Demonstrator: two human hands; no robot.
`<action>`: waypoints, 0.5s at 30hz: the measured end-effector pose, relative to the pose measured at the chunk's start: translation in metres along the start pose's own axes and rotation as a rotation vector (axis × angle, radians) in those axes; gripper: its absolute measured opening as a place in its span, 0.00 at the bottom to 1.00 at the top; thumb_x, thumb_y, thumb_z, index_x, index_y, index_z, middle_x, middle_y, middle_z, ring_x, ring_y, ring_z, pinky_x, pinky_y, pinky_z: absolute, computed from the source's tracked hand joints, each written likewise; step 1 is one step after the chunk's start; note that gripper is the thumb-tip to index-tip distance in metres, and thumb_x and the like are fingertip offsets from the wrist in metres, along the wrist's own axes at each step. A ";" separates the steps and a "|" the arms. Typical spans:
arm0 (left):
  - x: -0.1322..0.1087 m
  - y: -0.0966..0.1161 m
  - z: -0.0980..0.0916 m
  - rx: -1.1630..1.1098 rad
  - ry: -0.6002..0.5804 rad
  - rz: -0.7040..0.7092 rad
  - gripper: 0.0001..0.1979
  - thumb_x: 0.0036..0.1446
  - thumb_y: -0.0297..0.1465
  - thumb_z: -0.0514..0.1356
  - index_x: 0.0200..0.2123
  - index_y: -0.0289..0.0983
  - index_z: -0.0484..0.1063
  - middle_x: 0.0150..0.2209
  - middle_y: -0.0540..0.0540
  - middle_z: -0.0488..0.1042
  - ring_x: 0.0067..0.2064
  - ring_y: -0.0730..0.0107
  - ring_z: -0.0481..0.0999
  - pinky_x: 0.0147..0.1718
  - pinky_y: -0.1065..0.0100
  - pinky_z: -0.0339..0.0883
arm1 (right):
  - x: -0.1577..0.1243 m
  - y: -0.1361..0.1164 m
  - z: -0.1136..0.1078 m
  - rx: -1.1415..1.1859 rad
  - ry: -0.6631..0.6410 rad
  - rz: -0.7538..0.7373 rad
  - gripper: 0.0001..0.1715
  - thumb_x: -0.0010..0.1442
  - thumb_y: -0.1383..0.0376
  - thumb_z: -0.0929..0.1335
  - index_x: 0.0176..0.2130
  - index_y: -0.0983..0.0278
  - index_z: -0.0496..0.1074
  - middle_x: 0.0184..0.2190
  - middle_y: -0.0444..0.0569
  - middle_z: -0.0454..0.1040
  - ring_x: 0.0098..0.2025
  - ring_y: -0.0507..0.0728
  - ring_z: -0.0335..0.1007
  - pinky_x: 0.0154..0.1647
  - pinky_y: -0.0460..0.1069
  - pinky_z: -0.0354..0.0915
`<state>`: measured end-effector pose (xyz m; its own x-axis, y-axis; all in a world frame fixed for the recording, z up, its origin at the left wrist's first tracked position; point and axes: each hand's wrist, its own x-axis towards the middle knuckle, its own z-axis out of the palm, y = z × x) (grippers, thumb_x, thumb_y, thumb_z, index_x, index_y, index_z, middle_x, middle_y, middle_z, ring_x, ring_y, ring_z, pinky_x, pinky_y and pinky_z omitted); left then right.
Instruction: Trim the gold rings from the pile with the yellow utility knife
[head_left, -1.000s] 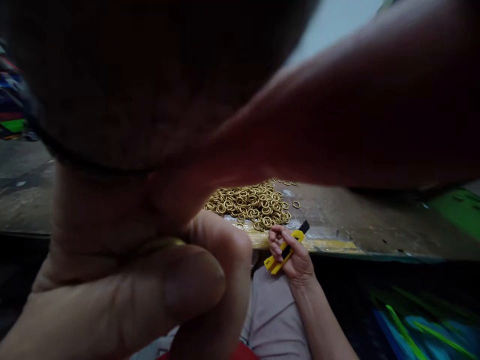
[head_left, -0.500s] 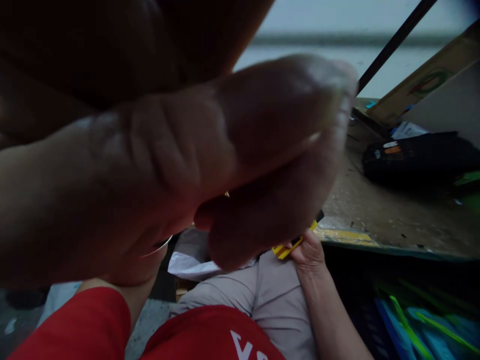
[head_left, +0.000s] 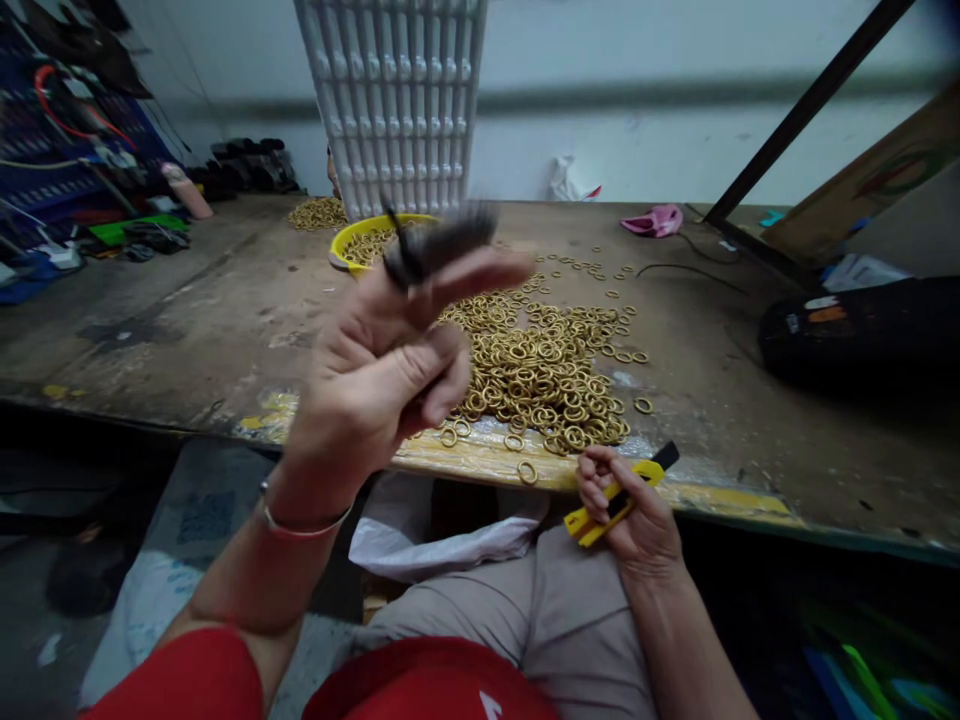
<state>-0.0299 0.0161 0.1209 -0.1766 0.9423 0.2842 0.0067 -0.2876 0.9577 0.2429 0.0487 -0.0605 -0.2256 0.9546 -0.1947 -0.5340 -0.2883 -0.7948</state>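
My left hand (head_left: 382,360) is raised in front of the table, with a thin bracelet at its wrist. Its upper fingers stretch out to the right, while the thumb and lower fingers bend loosely inward. A dark, blurred wrap (head_left: 431,245) covers one finger; I see nothing gripped. My right hand (head_left: 634,510), palm up at the table's front edge, is closed around a yellow utility knife (head_left: 646,473) with a black end. Between and beyond both hands spreads a pile of brass-coloured rings (head_left: 547,360). One loose ring (head_left: 527,472) lies on the front edge.
Behind my left hand, a yellow basin (head_left: 349,245) holds more rings, near a ribbed grey panel (head_left: 397,100). A black bag-like object (head_left: 847,340) and a pink cloth-like item (head_left: 654,220) are to the right. White sacking (head_left: 442,540) hangs below the table edge (head_left: 720,497).
My left hand has pulled back from right before the camera, uncovering the table and rings. My right hand still holds the utility knife, which now shows more fully.
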 end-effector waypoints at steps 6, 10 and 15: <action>-0.037 -0.114 -0.048 0.943 -0.088 0.012 0.08 0.61 0.27 0.54 0.32 0.36 0.72 0.33 0.45 0.71 0.36 0.66 0.70 0.36 0.66 0.64 | -0.004 0.005 -0.003 0.011 -0.072 0.040 0.15 0.51 0.58 0.72 0.38 0.62 0.75 0.28 0.46 0.66 0.19 0.46 0.54 0.12 0.40 0.50; -0.053 -0.149 -0.067 1.245 -0.152 -0.113 0.09 0.61 0.31 0.55 0.27 0.37 0.67 0.36 0.46 0.68 0.35 0.66 0.70 0.33 0.67 0.62 | -0.005 0.007 0.006 -0.039 -0.109 0.058 0.14 0.52 0.57 0.72 0.38 0.61 0.75 0.28 0.47 0.67 0.19 0.47 0.55 0.12 0.41 0.48; -0.043 -0.153 -0.064 1.116 -0.108 -0.163 0.09 0.59 0.29 0.57 0.26 0.38 0.64 0.32 0.49 0.64 0.30 0.67 0.66 0.29 0.67 0.56 | -0.007 0.014 0.028 -0.130 -0.107 0.111 0.12 0.53 0.57 0.72 0.36 0.61 0.75 0.27 0.48 0.69 0.18 0.48 0.55 0.12 0.43 0.46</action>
<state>-0.0864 0.0090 -0.0407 -0.1704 0.9800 0.1031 0.8753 0.1025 0.4726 0.2142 0.0361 -0.0547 -0.3664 0.9019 -0.2286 -0.3931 -0.3727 -0.8406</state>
